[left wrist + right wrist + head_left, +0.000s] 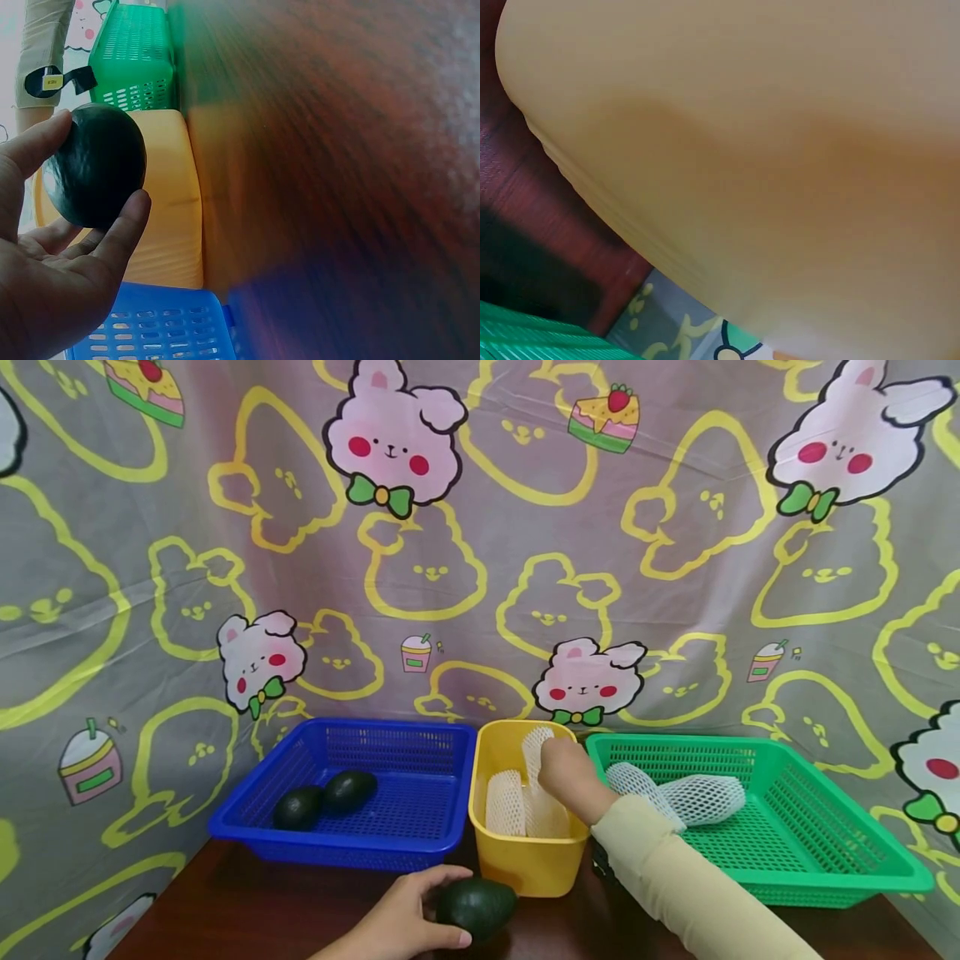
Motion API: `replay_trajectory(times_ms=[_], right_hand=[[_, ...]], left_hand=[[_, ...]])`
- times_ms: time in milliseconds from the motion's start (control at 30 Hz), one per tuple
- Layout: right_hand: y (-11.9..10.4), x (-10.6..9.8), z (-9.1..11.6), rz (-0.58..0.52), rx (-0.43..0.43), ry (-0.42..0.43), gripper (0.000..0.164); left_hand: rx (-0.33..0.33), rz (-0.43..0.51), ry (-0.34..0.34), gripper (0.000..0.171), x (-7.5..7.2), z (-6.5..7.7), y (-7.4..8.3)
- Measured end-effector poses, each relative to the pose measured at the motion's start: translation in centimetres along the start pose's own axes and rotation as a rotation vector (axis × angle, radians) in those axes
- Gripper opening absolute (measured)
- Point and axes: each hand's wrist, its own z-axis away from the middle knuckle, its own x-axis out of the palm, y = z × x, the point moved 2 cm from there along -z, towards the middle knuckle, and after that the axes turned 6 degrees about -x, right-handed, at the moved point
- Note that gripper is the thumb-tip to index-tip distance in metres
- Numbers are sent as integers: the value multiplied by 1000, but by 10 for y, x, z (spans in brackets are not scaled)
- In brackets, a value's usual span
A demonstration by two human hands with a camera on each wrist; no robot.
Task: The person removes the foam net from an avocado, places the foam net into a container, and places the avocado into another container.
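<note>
My left hand (405, 914) holds a dark green avocado (480, 906) between thumb and fingers, in front of the yellow bin (528, 864). In the left wrist view the avocado (97, 165) sits at the fingertips, above the wood. My right hand (570, 777) reaches over the bin's right rim and pinches a white foam net sleeve (536, 743). Another foam net sleeve (506, 806) stands beside it in the bin. A smooth yellowish surface (742, 187) fills most of the right wrist view and hides that hand.
On the left, a blue basket (345, 847) contains two avocados (351, 791). A green basket (817, 885) on the right holds net-wrapped pieces (705, 799). All stand on a dark wooden table (202, 902) before a patterned cloth (480, 543).
</note>
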Motion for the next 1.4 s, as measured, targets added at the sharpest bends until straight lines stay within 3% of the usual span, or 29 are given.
replay_trajectory(times_ms=[200,567,767,1133,1400], right_hand=[[0,5,0,31,1,-20,10],[0,10,-2,101,-1,-48,8],[-4,7,1,105,4,-60,12],[-7,-4,7,153,-79,3,18],[-11,-16,17,84,-105,51,37]], left_hand=[[-21,13,2,61,0,0,-1],[14,-22,-2,62,-2,-1,-1],[-10,-19,-7,61,-3,-1,-1],[11,-54,-6,60,-5,-1,2],[9,-95,5,61,-9,1,7]])
